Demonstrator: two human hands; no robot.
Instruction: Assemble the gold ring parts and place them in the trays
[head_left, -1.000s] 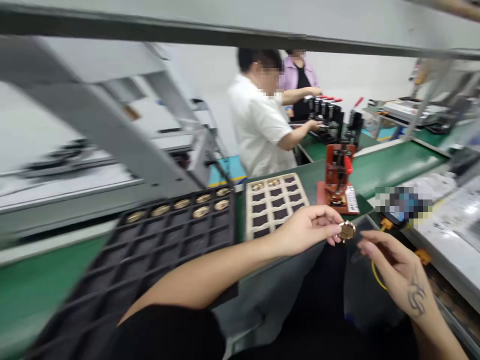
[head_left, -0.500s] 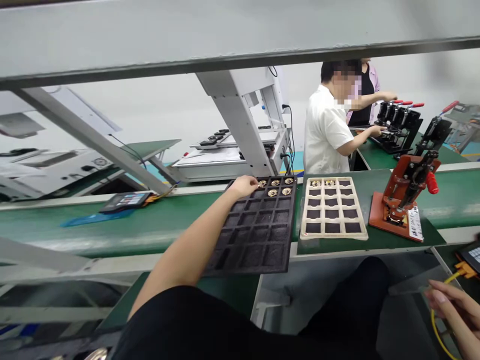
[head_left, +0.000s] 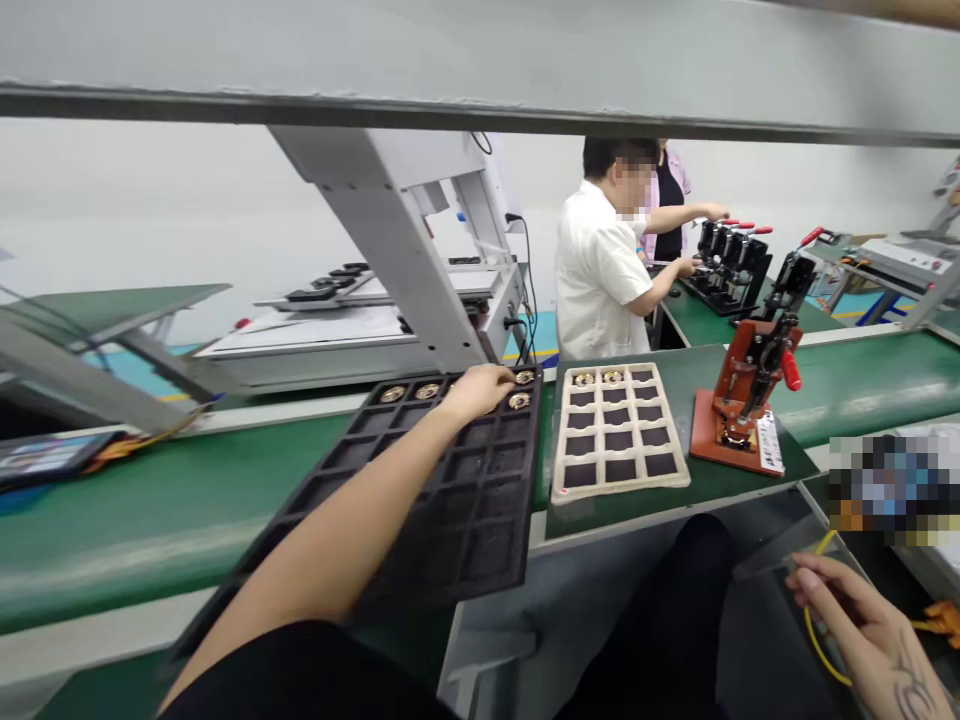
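Note:
My left hand (head_left: 478,390) reaches over the black tray (head_left: 487,545), fingers pinched together at its far row. Whatever they grip is hidden behind the hand. A round gold-coloured metal part (head_left: 523,377) sits in the corner pocket right by the fingertips, and another gold part (head_left: 519,401) lies just below it. More such parts show left of the hand, in the same far row. Low on the right, my right hand (head_left: 862,615) hovers with thumb and forefinger brought together and the other fingers curled. A yellow cable (head_left: 817,650) passes behind it. What the right fingers hold cannot be made out.
Beside the black tray lies a cream tray (head_left: 559,440) with two gold parts in its far row. Right of it stands an orange clamp press (head_left: 739,400) with a red handle. A co-worker in white (head_left: 600,260) works at black clamps (head_left: 731,265). A grey beam (head_left: 480,70) crosses overhead.
The view has swung to the right. My left hand has shifted rightward along the black tray's far row, uncovering gold parts on its left. My right hand shows more fully.

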